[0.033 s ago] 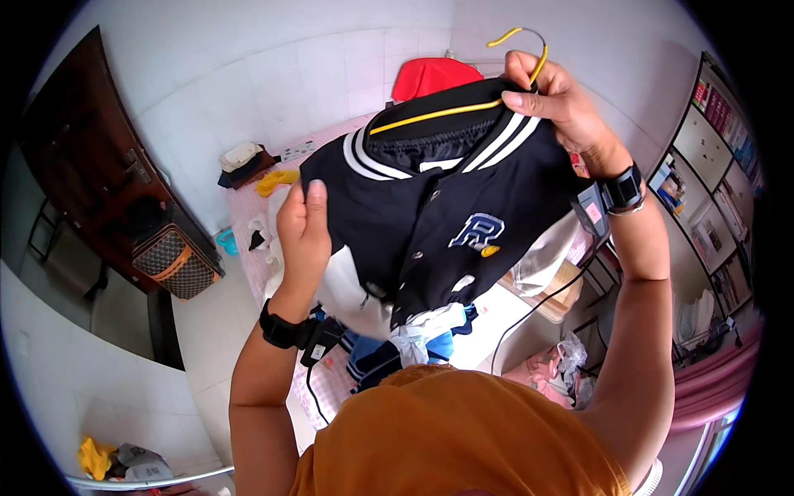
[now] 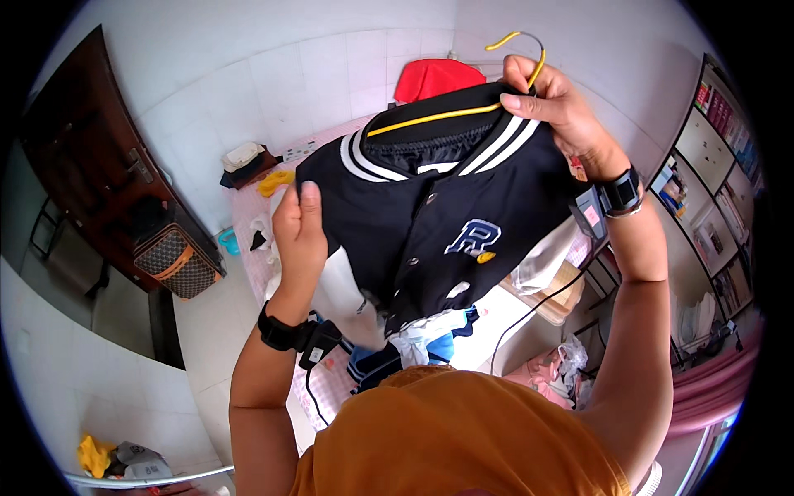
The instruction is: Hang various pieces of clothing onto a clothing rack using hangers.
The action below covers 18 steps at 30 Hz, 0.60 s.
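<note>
A black jacket (image 2: 385,227) with white-striped collar, white sleeves and a letter patch on its chest hangs in front of me, front side facing me. Inside its collar runs a yellow wire hanger (image 2: 434,116), whose hook sticks up above the neckline. My right hand (image 2: 550,103) is closed around the base of the hook and pinches the collar beside it. At the jacket's left shoulder, my left hand (image 2: 299,236) grips the cloth, thumb on the front and fingers hidden behind. The hanger's ends are out of sight under the fabric.
Behind the jacket is a bed (image 2: 256,198) with a pink checked cover and scattered clothes. A red item (image 2: 434,78) lies at the far wall. Left stand a brown suitcase (image 2: 178,260) and a dark door (image 2: 91,157); right, a bookshelf (image 2: 703,182). Cables hang from both wrists.
The jacket and hanger have shifted very slightly left and down with both hands. Both grips look the same.
</note>
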Motion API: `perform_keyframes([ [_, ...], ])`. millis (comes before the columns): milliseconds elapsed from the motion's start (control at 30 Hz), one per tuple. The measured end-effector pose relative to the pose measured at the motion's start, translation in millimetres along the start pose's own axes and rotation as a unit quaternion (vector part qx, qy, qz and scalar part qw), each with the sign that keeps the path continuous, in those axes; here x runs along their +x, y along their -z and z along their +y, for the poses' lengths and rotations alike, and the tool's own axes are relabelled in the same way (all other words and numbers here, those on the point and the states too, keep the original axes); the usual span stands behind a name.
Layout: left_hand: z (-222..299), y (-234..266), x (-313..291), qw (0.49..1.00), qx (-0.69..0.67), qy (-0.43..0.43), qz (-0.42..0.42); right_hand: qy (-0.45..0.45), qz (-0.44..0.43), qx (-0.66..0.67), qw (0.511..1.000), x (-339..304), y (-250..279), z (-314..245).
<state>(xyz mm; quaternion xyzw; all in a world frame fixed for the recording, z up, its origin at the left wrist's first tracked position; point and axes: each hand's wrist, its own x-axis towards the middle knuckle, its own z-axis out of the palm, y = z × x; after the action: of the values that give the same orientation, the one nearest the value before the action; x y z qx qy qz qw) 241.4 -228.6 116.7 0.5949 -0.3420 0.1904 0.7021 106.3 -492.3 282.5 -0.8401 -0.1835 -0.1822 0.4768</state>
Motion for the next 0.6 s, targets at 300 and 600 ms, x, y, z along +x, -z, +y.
perform_keyframes([
  [300, 16, 5, 29, 0.998, 0.063, -0.028, -0.013, -0.026, -0.001, 0.199, 0.98, 19, 15, 55],
  [600, -9, 55, 23, 0.967, 0.112, 0.2, -0.112, 0.073, 0.238, 0.134, 0.959, 52, 72, 38],
])
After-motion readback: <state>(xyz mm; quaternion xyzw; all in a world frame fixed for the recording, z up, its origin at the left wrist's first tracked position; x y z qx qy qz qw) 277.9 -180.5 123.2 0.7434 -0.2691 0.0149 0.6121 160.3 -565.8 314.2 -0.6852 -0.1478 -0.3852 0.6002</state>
